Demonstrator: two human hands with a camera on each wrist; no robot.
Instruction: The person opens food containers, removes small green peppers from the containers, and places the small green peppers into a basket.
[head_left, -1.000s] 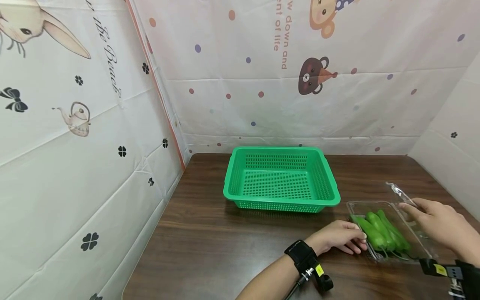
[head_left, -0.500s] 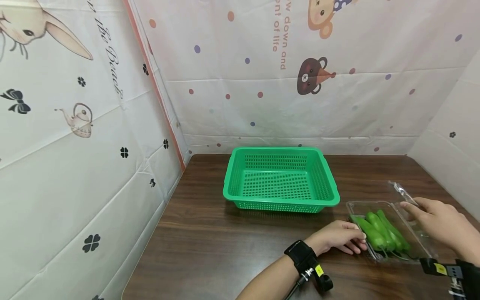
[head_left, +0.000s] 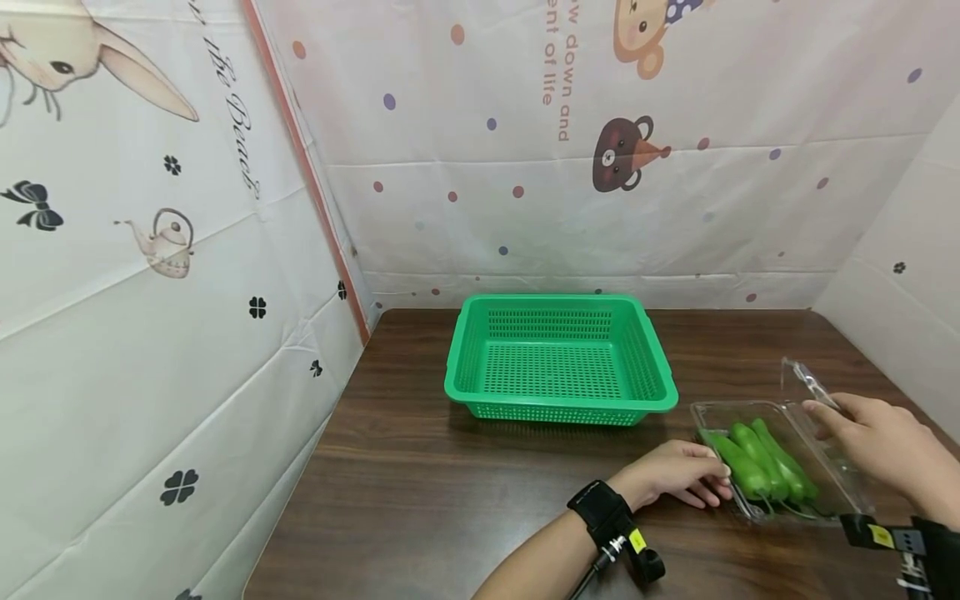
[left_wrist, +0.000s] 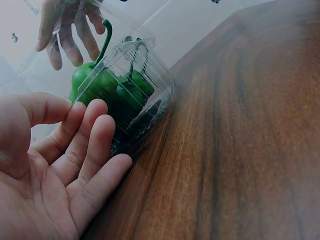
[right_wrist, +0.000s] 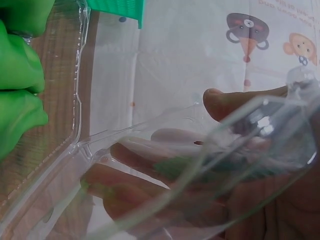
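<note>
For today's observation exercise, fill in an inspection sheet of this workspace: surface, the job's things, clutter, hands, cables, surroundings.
Surface: dark wood-grain table.
Job's things: clear plastic clamshell box holding green peppers, its lid raised; empty green basket behind it.
Clutter: nothing seen.
Hands: left hand rests fingers against the box's near end; right hand grips the lid.
Cables: a thin lead hangs from the black left wrist strap.
Surroundings: cartoon-printed sheets on three sides.

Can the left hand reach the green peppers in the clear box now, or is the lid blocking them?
Probably yes. The right hand holds the lid up, so the green peppers lie uncovered. The left hand rests against the clear box, beside them.
</note>
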